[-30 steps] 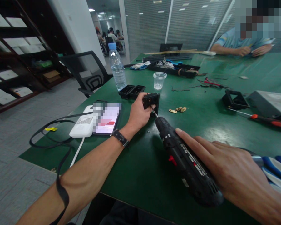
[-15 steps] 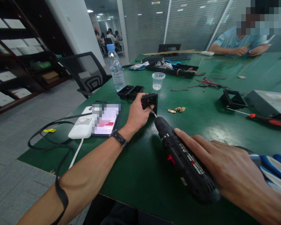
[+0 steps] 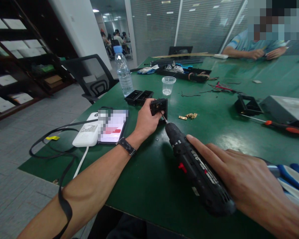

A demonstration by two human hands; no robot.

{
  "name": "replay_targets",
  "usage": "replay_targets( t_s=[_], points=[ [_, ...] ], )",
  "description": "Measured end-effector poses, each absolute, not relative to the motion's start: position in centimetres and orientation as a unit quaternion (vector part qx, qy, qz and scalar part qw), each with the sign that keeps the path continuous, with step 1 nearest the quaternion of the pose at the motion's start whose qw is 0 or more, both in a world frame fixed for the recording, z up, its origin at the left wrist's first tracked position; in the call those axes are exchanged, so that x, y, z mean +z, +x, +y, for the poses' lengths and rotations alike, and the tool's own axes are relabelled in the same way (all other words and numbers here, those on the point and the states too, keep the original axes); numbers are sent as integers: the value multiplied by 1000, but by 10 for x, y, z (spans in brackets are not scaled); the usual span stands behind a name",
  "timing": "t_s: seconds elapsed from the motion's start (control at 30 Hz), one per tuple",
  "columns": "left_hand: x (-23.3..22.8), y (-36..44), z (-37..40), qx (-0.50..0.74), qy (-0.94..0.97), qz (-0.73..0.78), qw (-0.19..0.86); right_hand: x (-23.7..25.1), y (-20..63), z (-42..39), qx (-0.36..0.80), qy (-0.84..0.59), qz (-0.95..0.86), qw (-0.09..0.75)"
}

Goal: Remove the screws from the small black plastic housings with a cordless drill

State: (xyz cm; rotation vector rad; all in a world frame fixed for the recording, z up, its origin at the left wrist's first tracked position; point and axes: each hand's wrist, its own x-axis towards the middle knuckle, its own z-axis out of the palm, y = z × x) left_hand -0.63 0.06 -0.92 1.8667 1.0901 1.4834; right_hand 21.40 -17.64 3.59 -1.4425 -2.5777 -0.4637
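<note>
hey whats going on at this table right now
A person is driving a screw into a small black plastic housing. Their left hand holds the housing upright on the green table, while the right hand grips a black cordless screwdriver with its bit pressed against the housing's face. Loose brass fittings lie just beside it. Another person's hands work at the far end.

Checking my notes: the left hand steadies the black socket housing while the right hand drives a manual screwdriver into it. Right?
Not quite. The right hand holds a cordless drill, not a manual screwdriver; the head view shows it. The left hand does steady the black socket housing.
</note>
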Motion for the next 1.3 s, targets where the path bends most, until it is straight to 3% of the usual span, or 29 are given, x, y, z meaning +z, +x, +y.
replay_targets(
  t_s=[1.3],
  points=[
    [-10,-7,1,539,691,416,243,38,214,-177,-132,-478,-865,82]
  ],
)
